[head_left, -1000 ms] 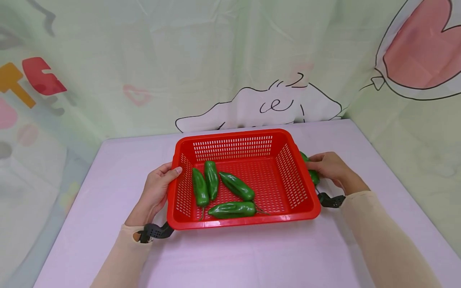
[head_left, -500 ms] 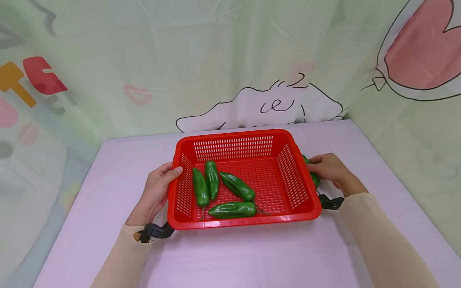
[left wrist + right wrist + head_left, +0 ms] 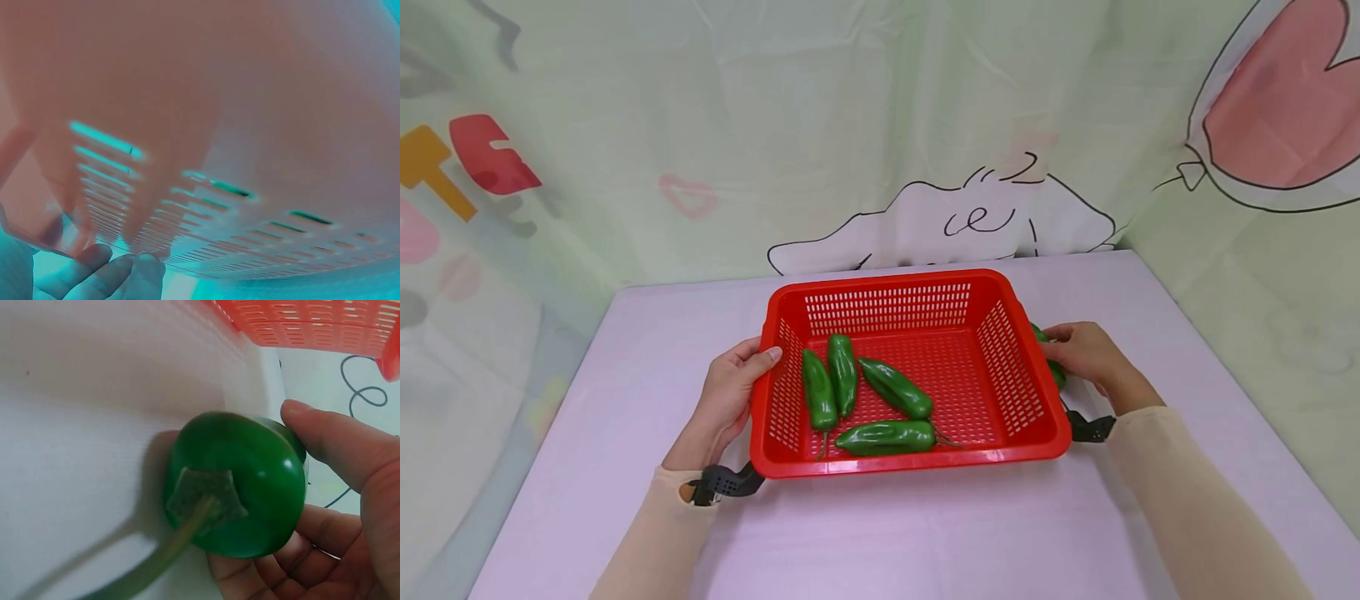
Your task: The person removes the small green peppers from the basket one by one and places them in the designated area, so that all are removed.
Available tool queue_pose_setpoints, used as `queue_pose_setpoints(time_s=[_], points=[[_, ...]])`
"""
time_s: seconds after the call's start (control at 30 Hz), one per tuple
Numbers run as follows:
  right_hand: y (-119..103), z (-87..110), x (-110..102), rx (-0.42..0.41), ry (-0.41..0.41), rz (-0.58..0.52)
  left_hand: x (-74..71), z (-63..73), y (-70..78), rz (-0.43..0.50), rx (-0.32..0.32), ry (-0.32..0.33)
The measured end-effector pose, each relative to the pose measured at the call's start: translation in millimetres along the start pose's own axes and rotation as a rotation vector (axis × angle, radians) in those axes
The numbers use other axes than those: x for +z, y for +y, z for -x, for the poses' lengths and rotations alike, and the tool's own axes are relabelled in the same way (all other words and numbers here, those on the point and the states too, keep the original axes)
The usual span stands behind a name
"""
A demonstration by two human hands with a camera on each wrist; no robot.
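My left hand grips the left rim of a red plastic basket, thumb over the edge. In the left wrist view its fingertips lie under the slotted wall. Several long green peppers lie in the basket: two side by side at the left, a slanted pepper near the middle and another pepper along the front. Outside the right wall, my right hand holds one more green pepper, its stem toward the wrist camera, with thumb on one side and fingers beneath. The basket hides part of that pepper from the head view.
A pale cloth-covered table lies under everything. Behind it hangs a printed curtain with cartoon drawings. Black wrist mounts sit on both wrists, close by the basket's sides. The right wrist view also shows a thin dark cable.
My right hand has dipped slightly nearer to me with its pepper, of which a little less shows beside the basket. The left hand and basket look nearly still.
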State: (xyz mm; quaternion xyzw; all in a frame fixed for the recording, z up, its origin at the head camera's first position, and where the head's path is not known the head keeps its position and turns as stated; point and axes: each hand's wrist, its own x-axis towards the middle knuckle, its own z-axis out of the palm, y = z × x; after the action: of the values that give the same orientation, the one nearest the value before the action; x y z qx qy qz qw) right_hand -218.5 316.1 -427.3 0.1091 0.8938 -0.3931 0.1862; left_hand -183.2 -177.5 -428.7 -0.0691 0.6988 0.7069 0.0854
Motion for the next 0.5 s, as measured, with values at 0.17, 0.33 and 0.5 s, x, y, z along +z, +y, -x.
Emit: queue_pose_setpoints(time_s=[0.17,0.33,0.5], points=[[-3,4.3,0,-0.007,0.020,0.024,-0.1,0.2,0.1,-0.008,-0.009,0.001],[-7,10.8,-3,-0.022,0.035,0.056,0.1,0.1,0.4,-0.010,-0.009,0.000],[-15,17.7,-7,-0.072,0.068,0.086,0.2,0.1,1.1,-0.010,-0.007,-0.002]])
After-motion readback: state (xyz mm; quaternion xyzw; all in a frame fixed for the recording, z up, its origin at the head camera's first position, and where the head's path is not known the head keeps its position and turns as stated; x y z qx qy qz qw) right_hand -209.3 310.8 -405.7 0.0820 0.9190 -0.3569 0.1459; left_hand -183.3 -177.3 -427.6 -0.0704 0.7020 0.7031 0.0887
